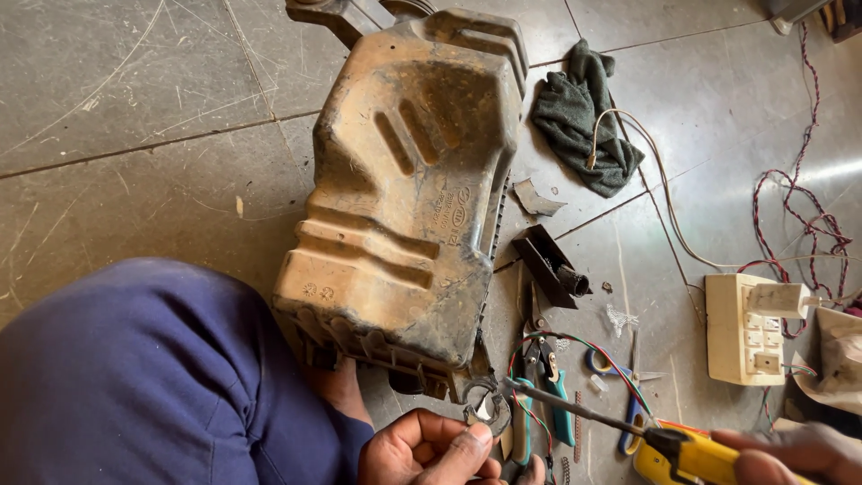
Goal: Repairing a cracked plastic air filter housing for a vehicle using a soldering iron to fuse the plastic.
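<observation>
Pinching a small metal clamp ring [488, 411] between thumb and fingertips — left hand [431, 452], low in the frame, just beside the lower corner of a big dusty tan plastic housing [404, 189]. Lying on a grey tiled floor [135, 135], that housing, tilted away from the camera, its ribbed lower edge next to a blue-clad knee [135, 377]. Closed around the yellow handle of a soldering iron [628, 431] — right hand [790, 454], at the bottom right corner, only partly in view. Pointing left toward the clamp ring, the iron's dark shaft, tip very near the ring; touching or not, cannot tell. Scattered between the two hands: teal-handled pliers [552, 395], blue-handled scissors [628, 377], thin red and green wires [584, 346]. Further up, a small black bracket [549, 265] and a dark green rag [584, 117]. Off to the right, a cream socket block [745, 328] with a white plug in it and a twisted red cable [795, 207].
</observation>
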